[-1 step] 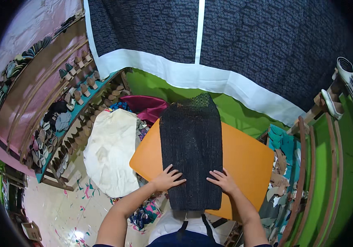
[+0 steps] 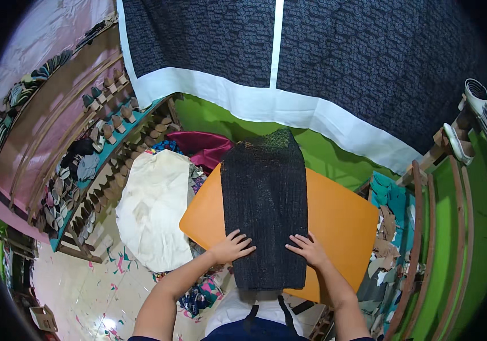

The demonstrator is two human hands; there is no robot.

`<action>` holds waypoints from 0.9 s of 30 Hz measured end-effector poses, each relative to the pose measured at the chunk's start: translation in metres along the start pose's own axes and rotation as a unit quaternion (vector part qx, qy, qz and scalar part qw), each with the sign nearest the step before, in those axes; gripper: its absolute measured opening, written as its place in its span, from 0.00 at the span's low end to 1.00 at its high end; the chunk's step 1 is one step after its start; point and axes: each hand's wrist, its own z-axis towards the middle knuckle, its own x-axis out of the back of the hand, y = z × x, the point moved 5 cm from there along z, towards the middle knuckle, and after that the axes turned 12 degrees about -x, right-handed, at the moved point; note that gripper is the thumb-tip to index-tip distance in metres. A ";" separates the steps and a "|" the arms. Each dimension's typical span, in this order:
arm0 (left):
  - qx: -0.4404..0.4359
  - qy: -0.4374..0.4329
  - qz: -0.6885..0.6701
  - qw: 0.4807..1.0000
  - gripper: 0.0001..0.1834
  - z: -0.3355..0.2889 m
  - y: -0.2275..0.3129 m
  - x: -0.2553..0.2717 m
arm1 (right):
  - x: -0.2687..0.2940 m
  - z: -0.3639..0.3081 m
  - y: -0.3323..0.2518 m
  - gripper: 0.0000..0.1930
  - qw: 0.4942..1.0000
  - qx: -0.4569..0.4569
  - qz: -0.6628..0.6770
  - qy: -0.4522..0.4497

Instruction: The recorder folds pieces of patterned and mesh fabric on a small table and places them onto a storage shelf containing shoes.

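- Two bare hands lie flat on a black knitted garment [image 2: 263, 204], which is spread lengthwise down the middle of an orange board [image 2: 340, 221].
- The left hand [image 2: 233, 247] rests palm down on the garment's near left edge, fingers spread wide and gripping nothing.
- The right hand [image 2: 310, 249] rests palm down on the near right edge, fingers likewise splayed and holding nothing.
- The garment's far end reaches past the board's far edge, towards a green surface [image 2: 220, 122]; its near end hangs over the board's near edge, close to the person's body.
- Just left of the board lies a cream cloth bag [image 2: 152, 207], with a dark red cloth [image 2: 198, 145] beyond it.
- Along the left runs a wooden rack [image 2: 93, 156] filled with rows of sandals.
- A large dark patterned cloth [image 2: 340, 57] with a white border hangs across the top of the view.
- To the right stands a green shelf [image 2: 453, 227] with wooden rails, and leaf-shaped cut pieces [image 2: 388, 227] are heaped beside the board.
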 end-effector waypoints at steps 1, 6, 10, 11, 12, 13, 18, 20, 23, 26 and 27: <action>-0.003 0.062 0.043 0.997 0.26 0.000 0.003 -0.008 | 0.000 -0.002 -0.002 0.32 1.000 0.002 -0.001 0.001; -0.004 0.153 0.096 0.984 0.15 -0.004 0.026 -0.028 | -0.004 -0.016 -0.009 0.34 1.000 -0.023 0.005 -0.016; 0.018 0.153 0.102 0.983 0.14 -0.002 0.044 -0.030 | -0.011 -0.030 -0.013 0.35 0.999 -0.022 0.025 0.007; 0.032 0.147 0.092 0.984 0.13 -0.002 0.049 -0.030 | -0.012 -0.034 -0.015 0.35 1.000 -0.019 0.011 0.011; 0.046 0.141 0.083 0.985 0.13 -0.001 0.054 -0.029 | -0.012 -0.039 -0.017 0.35 1.000 -0.016 -0.003 0.016; 0.048 0.141 0.084 0.985 0.13 0.000 0.061 -0.025 | -0.009 -0.043 -0.019 0.35 1.000 -0.013 -0.003 0.017; 0.081 0.184 0.063 0.978 0.10 0.006 0.095 -0.007 | -0.003 -0.071 -0.018 0.33 1.000 -0.006 -0.003 -0.009; 0.087 0.185 0.060 0.977 0.11 0.010 0.115 -0.009 | -0.009 -0.090 -0.016 0.33 1.000 0.000 -0.002 -0.003; 0.096 0.181 0.054 0.977 0.12 0.013 0.135 -0.009 | -0.017 -0.107 -0.015 0.32 1.000 0.006 -0.001 0.009; 0.108 0.177 0.050 0.977 0.13 0.014 0.150 -0.001 | -0.016 -0.122 -0.020 0.31 1.000 -0.010 0.014 0.007; 0.114 0.180 0.048 0.976 0.13 0.014 0.154 0.003 | -0.015 -0.125 -0.020 0.30 0.999 -0.026 0.030 -0.003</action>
